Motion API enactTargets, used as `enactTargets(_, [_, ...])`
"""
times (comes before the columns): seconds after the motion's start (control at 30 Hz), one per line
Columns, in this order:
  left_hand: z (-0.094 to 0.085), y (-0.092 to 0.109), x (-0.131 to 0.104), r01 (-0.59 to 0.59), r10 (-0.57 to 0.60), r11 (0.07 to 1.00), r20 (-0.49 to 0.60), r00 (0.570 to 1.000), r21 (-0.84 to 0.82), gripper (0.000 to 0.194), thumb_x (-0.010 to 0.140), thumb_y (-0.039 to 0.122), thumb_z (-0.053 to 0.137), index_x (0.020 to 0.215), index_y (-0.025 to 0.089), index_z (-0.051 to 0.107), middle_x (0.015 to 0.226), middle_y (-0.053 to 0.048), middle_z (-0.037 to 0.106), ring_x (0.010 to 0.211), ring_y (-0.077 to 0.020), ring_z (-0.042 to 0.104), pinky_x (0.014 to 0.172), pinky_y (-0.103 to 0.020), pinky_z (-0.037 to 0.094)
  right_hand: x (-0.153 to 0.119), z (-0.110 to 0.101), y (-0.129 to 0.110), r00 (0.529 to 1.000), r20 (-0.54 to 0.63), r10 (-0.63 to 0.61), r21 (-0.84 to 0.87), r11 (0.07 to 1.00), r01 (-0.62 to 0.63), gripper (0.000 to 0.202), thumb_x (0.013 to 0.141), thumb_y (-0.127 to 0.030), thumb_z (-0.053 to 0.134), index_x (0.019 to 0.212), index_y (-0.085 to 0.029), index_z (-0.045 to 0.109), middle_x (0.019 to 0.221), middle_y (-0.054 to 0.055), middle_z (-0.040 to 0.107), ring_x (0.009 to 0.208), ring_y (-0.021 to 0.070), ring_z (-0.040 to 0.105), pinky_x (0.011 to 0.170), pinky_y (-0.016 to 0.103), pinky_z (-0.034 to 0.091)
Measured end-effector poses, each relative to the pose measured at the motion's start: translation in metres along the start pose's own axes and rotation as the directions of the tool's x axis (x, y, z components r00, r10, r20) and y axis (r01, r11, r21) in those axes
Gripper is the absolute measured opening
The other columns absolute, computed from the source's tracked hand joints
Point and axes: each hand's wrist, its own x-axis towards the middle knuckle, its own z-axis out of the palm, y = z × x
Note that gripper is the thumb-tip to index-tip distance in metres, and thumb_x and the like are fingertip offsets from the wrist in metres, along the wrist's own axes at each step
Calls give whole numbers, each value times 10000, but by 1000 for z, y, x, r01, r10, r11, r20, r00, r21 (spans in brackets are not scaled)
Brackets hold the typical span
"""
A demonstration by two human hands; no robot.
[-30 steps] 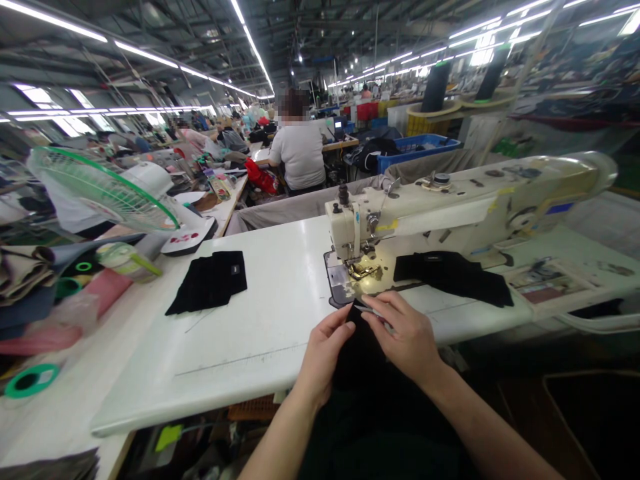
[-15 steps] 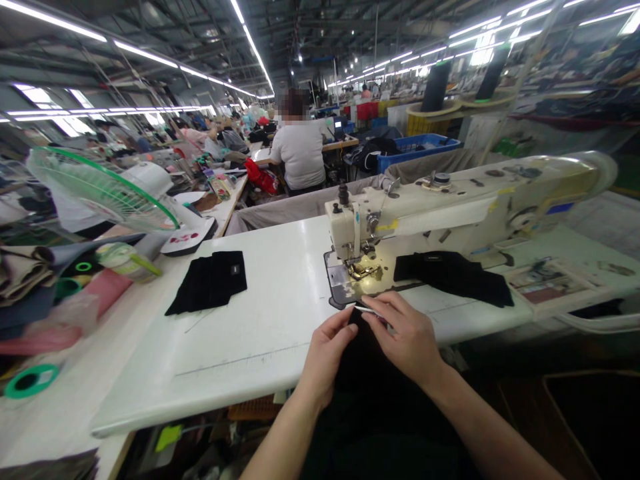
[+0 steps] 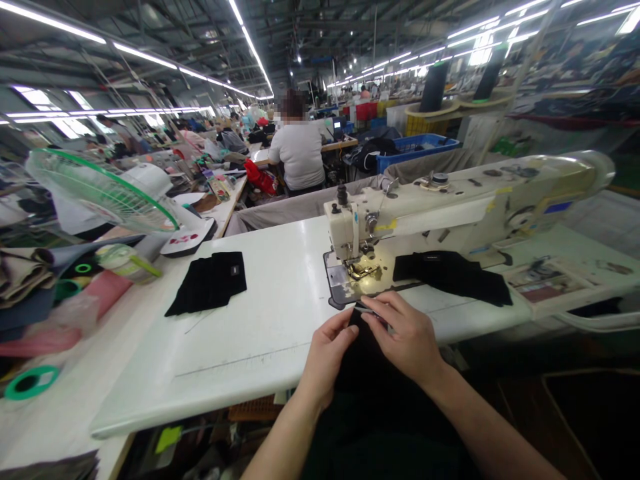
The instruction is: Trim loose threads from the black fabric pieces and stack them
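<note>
Black fabric [image 3: 361,347] is pinched between the thumb and fingers of my left hand [image 3: 326,353], at the table's front edge. My right hand [image 3: 407,337] is closed around a small, thin metal tool [image 3: 367,309], whose tip lies at the top edge of that fabric; its exact kind is hard to make out. Just beyond my hands stands the sewing machine [image 3: 425,213], its needle area lit. One black fabric piece [image 3: 443,270] lies right of the needle plate. Another, with a small label [image 3: 215,281], lies on the left of the white table [image 3: 260,333].
A fan [image 3: 105,190] with a green rim stands at the left, near green tape rolls [image 3: 31,382] and piled cloth. A small parts tray [image 3: 555,283] sits at the right. Further back, a person in a light shirt [image 3: 297,153] sits near a blue crate [image 3: 420,150].
The thin tool in my right hand has turned slightly at the fabric's edge and looks darker. Both hands stay in nearly the same place.
</note>
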Motion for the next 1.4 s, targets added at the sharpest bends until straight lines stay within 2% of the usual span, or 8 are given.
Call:
enactTargets(0.37, [-3,-2,5,-14,15,1000,-35,999,27,415,700,289,765,1107,216,737,1018,-47,757,893,-203,662,867,-312,471,0,0,-1,1000,-3,-6,5,1000,6,248,935,-234,567,1143,-184,692,953,66,682,808,170,672,745,269,522])
enactTargets(0.63, [-3,-4,6,-42,43,998,-19,999,47,430,700,299,766,1120,214,733,973,-47,756,871,-204,665,837,-312,481,1,1,-1,1000,-9,-13,-8,1000,13,242,939,-246,564,1137,-191,692,946,65,684,797,170,669,732,275,518])
enactTargets(0.97, [-1,-2,2,-44,43,998,30,999,42,374,743,263,728,1115,225,732,998,-31,755,900,-188,653,863,-291,464,0,2,-2,997,-26,-76,-13,997,76,227,952,-206,545,1098,-191,718,910,58,701,818,175,675,748,281,528])
enactTargets(1.13, [-1,0,2,-10,10,1000,5,1000,-3,417,720,228,707,1137,232,723,1052,-33,748,947,-199,646,910,-308,445,1,1,0,998,-56,-9,15,1000,10,234,947,-222,557,1129,-186,700,934,62,686,799,167,671,737,274,524])
enactTargets(1.4, [-2,0,1,-17,17,1000,-17,1000,10,439,716,230,708,1155,234,717,1105,-46,738,1004,-225,643,963,-345,429,0,2,2,1000,-12,4,8,1000,-4,252,936,-232,571,1159,-191,681,968,65,679,822,177,667,741,279,518])
